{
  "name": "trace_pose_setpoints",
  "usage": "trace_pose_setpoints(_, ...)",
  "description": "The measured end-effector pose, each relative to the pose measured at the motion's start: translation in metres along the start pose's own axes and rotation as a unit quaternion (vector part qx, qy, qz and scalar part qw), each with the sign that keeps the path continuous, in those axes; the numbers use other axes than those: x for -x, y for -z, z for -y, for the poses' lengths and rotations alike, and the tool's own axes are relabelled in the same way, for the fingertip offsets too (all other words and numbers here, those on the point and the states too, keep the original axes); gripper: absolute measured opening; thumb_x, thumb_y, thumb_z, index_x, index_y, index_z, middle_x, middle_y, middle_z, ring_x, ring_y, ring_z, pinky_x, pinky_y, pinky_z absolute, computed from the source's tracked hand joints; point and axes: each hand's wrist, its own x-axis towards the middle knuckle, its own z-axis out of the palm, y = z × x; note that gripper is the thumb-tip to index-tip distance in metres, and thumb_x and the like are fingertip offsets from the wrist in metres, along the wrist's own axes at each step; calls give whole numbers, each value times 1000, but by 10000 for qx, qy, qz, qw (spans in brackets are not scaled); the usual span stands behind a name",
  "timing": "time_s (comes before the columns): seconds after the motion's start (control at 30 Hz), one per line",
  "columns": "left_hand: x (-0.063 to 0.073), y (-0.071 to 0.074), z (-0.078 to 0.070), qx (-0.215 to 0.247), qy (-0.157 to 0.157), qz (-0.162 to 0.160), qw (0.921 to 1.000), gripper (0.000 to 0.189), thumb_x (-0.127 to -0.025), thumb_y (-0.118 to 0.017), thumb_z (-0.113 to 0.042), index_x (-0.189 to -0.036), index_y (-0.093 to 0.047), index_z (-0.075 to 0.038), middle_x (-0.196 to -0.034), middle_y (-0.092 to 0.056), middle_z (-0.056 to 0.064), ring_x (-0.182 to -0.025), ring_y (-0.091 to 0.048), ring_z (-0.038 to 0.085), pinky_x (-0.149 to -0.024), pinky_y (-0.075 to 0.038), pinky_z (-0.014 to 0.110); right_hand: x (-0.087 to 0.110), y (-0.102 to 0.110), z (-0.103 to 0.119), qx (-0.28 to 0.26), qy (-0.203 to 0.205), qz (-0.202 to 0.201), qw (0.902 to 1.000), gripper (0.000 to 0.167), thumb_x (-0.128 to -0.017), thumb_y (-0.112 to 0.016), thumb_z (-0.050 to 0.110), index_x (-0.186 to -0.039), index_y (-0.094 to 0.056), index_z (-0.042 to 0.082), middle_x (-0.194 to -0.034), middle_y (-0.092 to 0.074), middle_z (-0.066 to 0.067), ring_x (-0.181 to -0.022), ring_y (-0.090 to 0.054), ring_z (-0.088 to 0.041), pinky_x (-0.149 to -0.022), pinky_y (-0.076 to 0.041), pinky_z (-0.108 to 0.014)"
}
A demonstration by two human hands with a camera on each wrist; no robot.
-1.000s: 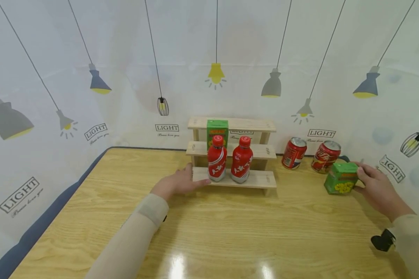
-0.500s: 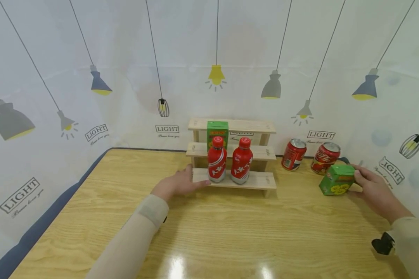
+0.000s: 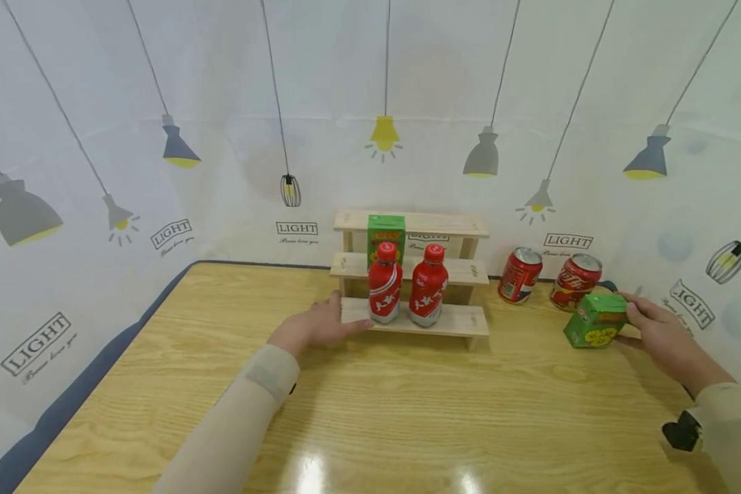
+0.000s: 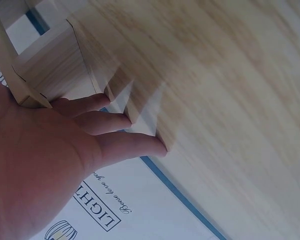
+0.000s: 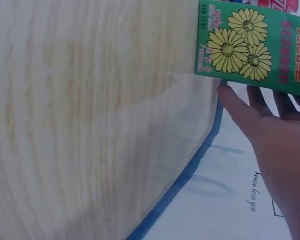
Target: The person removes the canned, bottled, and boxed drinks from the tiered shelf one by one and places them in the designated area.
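In the head view, my left hand [image 3: 313, 324] rests at the left end of a three-step wooden shelf [image 3: 469, 320], thumb along the front of the lowest step. The left wrist view shows straight fingers [image 4: 135, 145] reaching past the shelf's corner to the tabletop. My right hand [image 3: 663, 336] holds a green drink carton [image 3: 595, 321] with yellow flowers by its right side. The right wrist view has this carton [image 5: 252, 47] at upper right, some fingers partly hidden behind it. Two red bottles [image 3: 385, 285] stand on the lowest step, and another green carton [image 3: 385, 232] stands behind them.
Two red drink cans stand right of the shelf, one can [image 3: 520, 276] nearer it and the other can [image 3: 575, 281] just behind the held carton. A wall covering with printed lamps [image 3: 480, 152] rises behind the wooden table [image 3: 370, 405].
Early on, my right hand shifted slightly left with the carton, which turned a little. Since half a second ago it has hardly moved. My left hand stays at the shelf.
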Motion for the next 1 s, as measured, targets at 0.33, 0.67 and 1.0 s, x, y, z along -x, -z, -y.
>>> trace_pose_setpoints(0.33,0,1,0,17,28,5,10000,136,-82,-52,-96,-172,-5,-6,-174,-29,24,-161,-29,48,-130,-29,65,-8,20,55,1022,415,-146,9938,75,-116,-26,49,-170,-7,1,-170,-24,-36,-156,-39,-35,-98,-63,-31)
trace_pose_setpoints(0.67,-1,2,2,-7,40,-47,10000,136,-82,-52,-96,-172,-5,-6,-173,-32,25,-160,-31,49,-129,-30,65,-30,20,178,540,1108,14,9924,71,-115,-36,49,-173,-11,17,-174,-24,-20,-149,-41,-19,-93,-47,0)
trace_pose_setpoints(1.0,2,0,0,-32,-41,-20,10000,134,-84,-51,-94,-171,-5,-4,-173,-30,25,-160,-31,48,-130,-31,63,-42,-27,264,530,1477,584,9859,75,-112,-46,50,-173,-12,19,-175,-28,-16,-158,-36,-39,-121,-40,-52)
